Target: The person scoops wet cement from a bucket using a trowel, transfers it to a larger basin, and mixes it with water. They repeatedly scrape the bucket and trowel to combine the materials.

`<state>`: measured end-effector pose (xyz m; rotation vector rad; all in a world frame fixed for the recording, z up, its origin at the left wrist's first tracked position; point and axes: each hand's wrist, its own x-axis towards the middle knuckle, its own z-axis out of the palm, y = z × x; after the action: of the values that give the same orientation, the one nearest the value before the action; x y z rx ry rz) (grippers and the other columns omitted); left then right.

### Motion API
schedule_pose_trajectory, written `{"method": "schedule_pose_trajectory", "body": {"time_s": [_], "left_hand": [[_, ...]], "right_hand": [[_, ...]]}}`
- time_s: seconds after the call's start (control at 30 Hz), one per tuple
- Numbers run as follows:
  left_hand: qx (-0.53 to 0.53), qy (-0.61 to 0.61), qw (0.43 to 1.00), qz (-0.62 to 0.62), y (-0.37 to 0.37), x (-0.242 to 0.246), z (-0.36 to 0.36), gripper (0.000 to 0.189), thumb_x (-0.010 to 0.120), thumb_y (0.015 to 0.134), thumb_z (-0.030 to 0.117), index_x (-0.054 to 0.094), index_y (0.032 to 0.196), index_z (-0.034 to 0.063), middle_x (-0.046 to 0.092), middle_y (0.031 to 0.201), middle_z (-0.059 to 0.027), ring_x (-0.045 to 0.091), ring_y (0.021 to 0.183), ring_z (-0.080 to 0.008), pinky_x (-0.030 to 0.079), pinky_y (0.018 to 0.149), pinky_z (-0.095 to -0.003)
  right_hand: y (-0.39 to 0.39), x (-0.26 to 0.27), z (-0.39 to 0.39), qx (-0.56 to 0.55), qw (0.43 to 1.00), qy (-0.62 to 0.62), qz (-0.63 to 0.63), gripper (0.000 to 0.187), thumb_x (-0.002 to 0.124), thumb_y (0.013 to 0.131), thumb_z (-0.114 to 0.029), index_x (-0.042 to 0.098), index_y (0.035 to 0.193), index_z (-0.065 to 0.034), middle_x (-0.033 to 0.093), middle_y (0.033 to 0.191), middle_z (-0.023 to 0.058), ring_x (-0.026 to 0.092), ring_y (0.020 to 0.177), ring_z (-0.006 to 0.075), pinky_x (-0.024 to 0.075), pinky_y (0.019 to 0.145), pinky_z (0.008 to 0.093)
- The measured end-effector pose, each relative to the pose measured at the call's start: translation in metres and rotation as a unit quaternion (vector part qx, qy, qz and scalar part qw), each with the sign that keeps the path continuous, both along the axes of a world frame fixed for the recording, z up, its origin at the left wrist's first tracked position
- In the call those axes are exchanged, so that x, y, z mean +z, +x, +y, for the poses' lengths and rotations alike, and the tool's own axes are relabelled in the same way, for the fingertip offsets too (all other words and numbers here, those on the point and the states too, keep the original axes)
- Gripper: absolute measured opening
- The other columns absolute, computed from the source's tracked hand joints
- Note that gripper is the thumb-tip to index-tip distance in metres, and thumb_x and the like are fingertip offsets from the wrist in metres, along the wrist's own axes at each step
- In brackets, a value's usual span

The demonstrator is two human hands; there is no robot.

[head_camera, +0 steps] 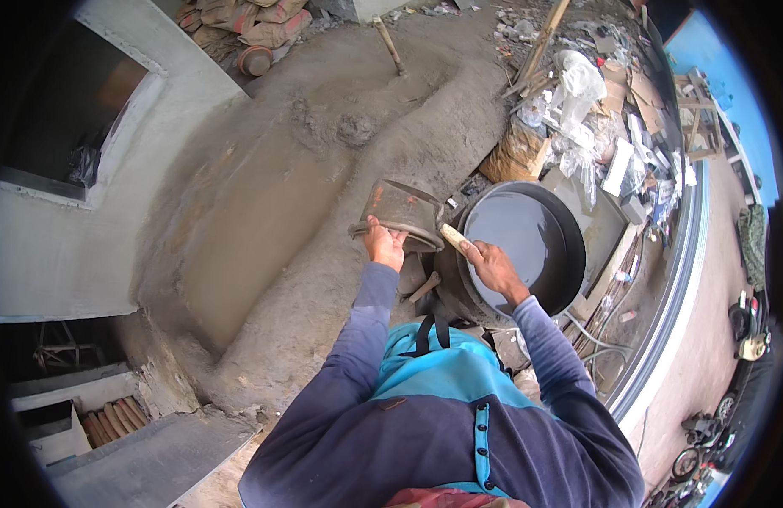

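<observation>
My left hand (pixel 385 244) grips the rim of a mortar-stained bucket (pixel 397 206), which is tipped over with its mouth towards me. In my right hand (pixel 496 270) is a pale wooden tool handle (pixel 453 237). Its far end meets the bucket's side, and I cannot tell what head it has. Just under my right forearm stands a large round black tub (pixel 572 228) with greyish water (pixel 509 228) in it. Another short wooden handle (pixel 424 287) lies below the bucket, beside the tub.
Left of the bucket, wet grey mortar or muddy water (pixel 270 228) fills a banked hollow. A wooden handle (pixel 389 46) stands in the heap behind. Plastic and cardboard rubbish (pixel 585 95) piles up at right. A grey wall (pixel 80 254) bounds the left side.
</observation>
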<state>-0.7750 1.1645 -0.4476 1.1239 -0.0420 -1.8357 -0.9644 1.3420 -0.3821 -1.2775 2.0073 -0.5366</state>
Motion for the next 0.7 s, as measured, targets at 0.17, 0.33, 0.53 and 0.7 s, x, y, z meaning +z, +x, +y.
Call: {"method": "schedule_pose_trajectory", "body": {"time_s": [0.17, 0.33, 0.53, 0.7], "left_hand": [[0.022, 0.014, 0.999, -0.02, 0.023, 0.004, -0.007, 0.05, 0.041, 0.112, 0.036, 0.039, 0.148, 0.0017, 0.047, 0.152, -0.0168, 0.054, 0.134, -0.0379, 0.045, 0.11, -0.0618], [-0.007, 0.006, 0.998, -0.057, 0.021, -0.005, -0.008, 0.053, 0.043, 0.111, 0.04, 0.039, 0.148, 0.0018, 0.047, 0.152, -0.0165, 0.055, 0.132, -0.0362, 0.047, 0.109, -0.0602], [0.0, -0.016, 0.997, -0.077, 0.038, -0.016, -0.007, 0.056, 0.044, 0.11, 0.042, 0.035, 0.15, 0.0036, 0.047, 0.151, -0.0159, 0.056, 0.131, -0.0349, 0.047, 0.109, -0.059], [-0.026, -0.03, 0.996, -0.078, 0.033, 0.01, -0.004, 0.054, 0.044, 0.11, 0.042, 0.039, 0.147, 0.0033, 0.052, 0.146, -0.0166, 0.057, 0.13, -0.0353, 0.048, 0.108, -0.0582]], "right_hand": [[0.039, 0.041, 0.002, 0.014, 0.978, -0.163, -0.13, 0.054, 0.051, 0.104, -0.054, 0.06, 0.097, -0.0008, 0.064, 0.074, 0.0186, 0.065, 0.07, 0.0365, 0.0486, 0.065, 0.0447], [0.028, 0.006, -0.011, 0.003, 0.989, 0.027, -0.145, 0.048, 0.057, 0.103, -0.049, 0.057, 0.098, -0.0005, 0.062, 0.075, 0.0174, 0.064, 0.07, 0.0335, 0.0487, 0.067, 0.0428], [0.054, 0.054, -0.008, 0.007, 0.961, -0.132, -0.242, 0.044, 0.052, 0.106, -0.049, 0.048, 0.095, -0.0069, 0.047, 0.068, 0.0036, 0.05, 0.061, 0.0131, 0.0441, 0.059, 0.0315], [0.054, 0.021, -0.003, 0.102, 0.992, -0.031, 0.063, 0.045, 0.054, 0.103, -0.049, 0.054, 0.105, -0.0049, 0.068, 0.081, 0.0258, 0.067, 0.081, 0.0485, 0.0509, 0.072, 0.0529]]}}
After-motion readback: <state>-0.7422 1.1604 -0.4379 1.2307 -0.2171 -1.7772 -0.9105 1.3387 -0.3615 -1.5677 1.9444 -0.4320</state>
